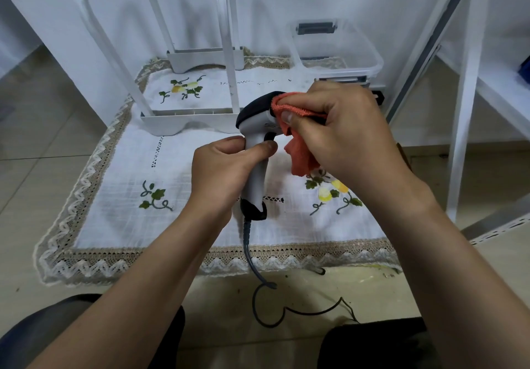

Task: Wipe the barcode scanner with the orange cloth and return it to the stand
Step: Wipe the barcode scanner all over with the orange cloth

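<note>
Beyond the knees point(86, 328), the left hand point(220, 168) grips the barcode scanner point(255, 110) and the right hand point(344, 133) pinches the orange cloth point(301, 156) onto its head. Wiping looks underway; returning it remains.

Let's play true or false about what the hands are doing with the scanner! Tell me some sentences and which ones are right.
1. The left hand grips the barcode scanner by its handle. True.
2. The orange cloth lies flat on the tablecloth. False: the right hand holds it against the scanner's head.
3. A cable hangs from the bottom of the scanner's handle. True.
4. The tablecloth is plain blue. False: it is white with embroidered plants and a lace edge.
</note>
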A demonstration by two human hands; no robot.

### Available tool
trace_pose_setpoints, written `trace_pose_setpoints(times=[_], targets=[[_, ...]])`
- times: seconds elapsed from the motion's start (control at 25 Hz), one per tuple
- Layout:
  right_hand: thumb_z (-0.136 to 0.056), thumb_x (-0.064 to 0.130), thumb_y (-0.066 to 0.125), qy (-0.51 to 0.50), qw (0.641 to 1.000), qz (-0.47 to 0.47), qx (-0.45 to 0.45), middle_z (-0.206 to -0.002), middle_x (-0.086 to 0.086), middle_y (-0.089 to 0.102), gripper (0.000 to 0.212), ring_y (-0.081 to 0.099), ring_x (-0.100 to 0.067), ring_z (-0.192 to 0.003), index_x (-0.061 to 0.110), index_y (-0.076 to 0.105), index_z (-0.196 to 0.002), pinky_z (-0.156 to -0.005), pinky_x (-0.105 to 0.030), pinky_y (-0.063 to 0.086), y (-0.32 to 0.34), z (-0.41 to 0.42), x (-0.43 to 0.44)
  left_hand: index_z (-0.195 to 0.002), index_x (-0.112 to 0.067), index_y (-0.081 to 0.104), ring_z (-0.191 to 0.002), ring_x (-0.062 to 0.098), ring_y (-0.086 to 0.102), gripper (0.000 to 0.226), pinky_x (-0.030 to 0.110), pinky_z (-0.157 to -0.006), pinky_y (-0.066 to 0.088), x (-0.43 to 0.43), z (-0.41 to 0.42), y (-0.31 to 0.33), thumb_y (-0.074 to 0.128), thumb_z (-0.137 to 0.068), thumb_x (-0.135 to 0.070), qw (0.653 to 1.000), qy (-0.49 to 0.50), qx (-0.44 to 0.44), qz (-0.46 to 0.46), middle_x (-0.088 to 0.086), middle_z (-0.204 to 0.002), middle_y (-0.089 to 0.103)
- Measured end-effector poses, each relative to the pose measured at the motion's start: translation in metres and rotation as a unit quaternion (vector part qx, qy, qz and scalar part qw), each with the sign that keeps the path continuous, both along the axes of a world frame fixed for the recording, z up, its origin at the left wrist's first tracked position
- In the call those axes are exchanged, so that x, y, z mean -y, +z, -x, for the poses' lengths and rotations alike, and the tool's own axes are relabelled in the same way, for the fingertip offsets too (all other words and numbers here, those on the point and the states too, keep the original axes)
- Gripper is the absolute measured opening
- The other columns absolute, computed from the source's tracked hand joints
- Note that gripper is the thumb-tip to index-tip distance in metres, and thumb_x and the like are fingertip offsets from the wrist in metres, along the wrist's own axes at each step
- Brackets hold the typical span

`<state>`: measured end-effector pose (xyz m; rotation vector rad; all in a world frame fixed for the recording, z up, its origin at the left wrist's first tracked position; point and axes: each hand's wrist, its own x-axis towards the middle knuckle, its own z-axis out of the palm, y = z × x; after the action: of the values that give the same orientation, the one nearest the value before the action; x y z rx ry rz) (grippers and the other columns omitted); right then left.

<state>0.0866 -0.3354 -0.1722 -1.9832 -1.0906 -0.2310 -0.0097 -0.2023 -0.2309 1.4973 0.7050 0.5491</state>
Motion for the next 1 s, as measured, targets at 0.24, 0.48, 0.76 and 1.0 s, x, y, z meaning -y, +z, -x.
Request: trace_pose_setpoints(times=[0.24, 0.48, 0.76, 1.0], targets=[[-0.089, 0.021, 0.065, -0.022, 1.0, 0.007, -0.008, -0.078, 0.0, 0.07, 0.018, 0.064, -0.016, -0.076, 0.024, 0.082, -0.095, -0.07, -0.042, 0.052, 0.002, -0.005, 0.005, -0.09, 0.006, 0.073, -0.069, 0.014, 0.052, 0.04, 0.027, -0.063, 0.044, 0.001, -0.002, 0.0, 0.088, -0.073, -0.028, 1.0, -0.002, -0.005, 0.009, 0.01, -0.078, 0.058], [-0.088, 0.022, 0.067, -0.014, 0.999, 0.022, -0.038, -0.083, -0.001, 0.073, 0.018, 0.069, -0.018, -0.08, 0.027, 0.082, -0.096, -0.072, -0.043, 0.055, 0.003, -0.01, 0.012, -0.089, 0.002, 0.077, -0.068, 0.015, 0.055, 0.034, 0.026, -0.061, 0.046, 0.006, -0.004, 0.002, 0.088, -0.074, -0.026, 1.0, 0.002, -0.013, 0.018, 0.011, -0.079, 0.062], [-0.091, 0.024, 0.067, -0.036, 0.998, 0.035, -0.049, -0.082, -0.001, 0.073, 0.017, 0.069, -0.015, -0.079, 0.027, 0.082, -0.097, -0.073, -0.043, 0.056, -0.002, -0.014, 0.017, -0.079, -0.013, 0.083, -0.063, 0.012, 0.063, 0.014, 0.024, -0.059, 0.052, 0.017, -0.014, 0.001, 0.09, -0.074, -0.024, 0.998, 0.022, -0.035, 0.045, 0.004, -0.077, 0.075], [-0.093, 0.02, 0.07, -0.035, 0.996, 0.051, -0.063, -0.08, 0.011, 0.071, 0.018, 0.068, -0.006, -0.075, 0.032, 0.08, -0.102, -0.061, -0.018, 0.05, -0.007, -0.022, 0.028, -0.076, -0.012, 0.081, -0.06, 0.012, 0.058, 0.019, 0.025, -0.057, 0.048, 0.022, -0.022, -0.004, 0.09, -0.073, -0.028, 0.998, 0.01, -0.048, 0.042, 0.0, -0.07, 0.069]])
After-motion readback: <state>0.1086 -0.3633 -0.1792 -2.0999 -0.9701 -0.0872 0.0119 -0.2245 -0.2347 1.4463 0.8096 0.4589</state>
